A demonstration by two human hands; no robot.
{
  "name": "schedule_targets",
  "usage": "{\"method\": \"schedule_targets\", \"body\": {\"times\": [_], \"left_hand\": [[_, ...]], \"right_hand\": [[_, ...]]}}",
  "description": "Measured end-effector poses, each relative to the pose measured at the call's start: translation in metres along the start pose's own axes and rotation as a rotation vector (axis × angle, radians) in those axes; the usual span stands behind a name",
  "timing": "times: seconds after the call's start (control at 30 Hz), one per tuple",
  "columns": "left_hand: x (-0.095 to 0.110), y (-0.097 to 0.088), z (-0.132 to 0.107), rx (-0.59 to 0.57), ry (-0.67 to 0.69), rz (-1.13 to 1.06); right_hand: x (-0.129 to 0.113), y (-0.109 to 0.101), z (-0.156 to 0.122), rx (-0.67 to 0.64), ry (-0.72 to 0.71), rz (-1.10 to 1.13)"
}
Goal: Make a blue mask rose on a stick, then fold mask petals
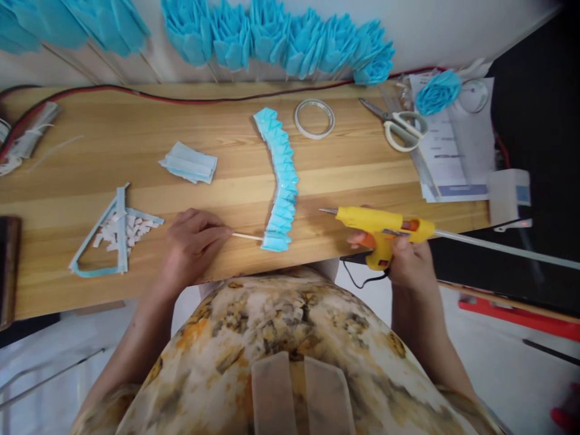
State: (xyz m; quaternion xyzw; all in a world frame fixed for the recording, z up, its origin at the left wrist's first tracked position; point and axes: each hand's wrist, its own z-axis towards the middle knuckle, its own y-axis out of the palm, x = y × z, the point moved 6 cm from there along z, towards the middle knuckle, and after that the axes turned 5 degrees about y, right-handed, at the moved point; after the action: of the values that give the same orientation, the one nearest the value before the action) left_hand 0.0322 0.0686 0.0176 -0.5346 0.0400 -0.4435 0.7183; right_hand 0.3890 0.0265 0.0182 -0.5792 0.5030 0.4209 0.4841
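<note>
My left hand pinches a thin wooden stick near the table's front edge. The stick's far end meets the lower end of a curved strip of overlapping light-blue folded pieces; whether it is attached there I cannot tell. In my right hand is a yellow hot glue gun, its metal nozzle pointing left toward the strip but apart from it. A long translucent glue stick sticks out of its back. Left of the strip lies a small stack of light-blue folded pieces.
A roll of tape, scissors and papers lie toward the back right. Blue strips and white scraps lie at left. Blue handmade flowers line the wall. A red-black cable runs along the back.
</note>
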Motion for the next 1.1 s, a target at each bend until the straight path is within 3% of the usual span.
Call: {"method": "schedule_targets", "body": {"times": [0.2,0.47,0.53,0.63,0.8,0.97,1.1], "left_hand": [[-0.002,0.000,-0.001,-0.010,-0.004,0.006],[-0.001,0.001,-0.002,0.002,0.032,-0.004],[-0.001,0.000,-0.002,0.006,0.040,-0.005],[-0.002,0.000,-0.002,0.004,0.051,-0.004],[-0.002,0.000,-0.003,0.005,0.060,-0.001],[0.001,-0.001,-0.002,0.020,0.078,0.005],[0.000,-0.001,-0.001,0.020,0.075,-0.004]], "right_hand": [[0.016,0.008,0.009,0.193,0.067,-0.015],[0.006,-0.037,0.037,0.616,0.090,0.161],[0.004,-0.043,0.053,0.623,0.079,0.239],[0.002,-0.045,0.085,0.505,0.090,0.302],[0.007,-0.049,0.122,0.384,0.139,0.157],[0.012,-0.061,0.110,0.559,-0.012,-0.161],[0.003,-0.062,0.092,0.575,-0.085,-0.455]]}}
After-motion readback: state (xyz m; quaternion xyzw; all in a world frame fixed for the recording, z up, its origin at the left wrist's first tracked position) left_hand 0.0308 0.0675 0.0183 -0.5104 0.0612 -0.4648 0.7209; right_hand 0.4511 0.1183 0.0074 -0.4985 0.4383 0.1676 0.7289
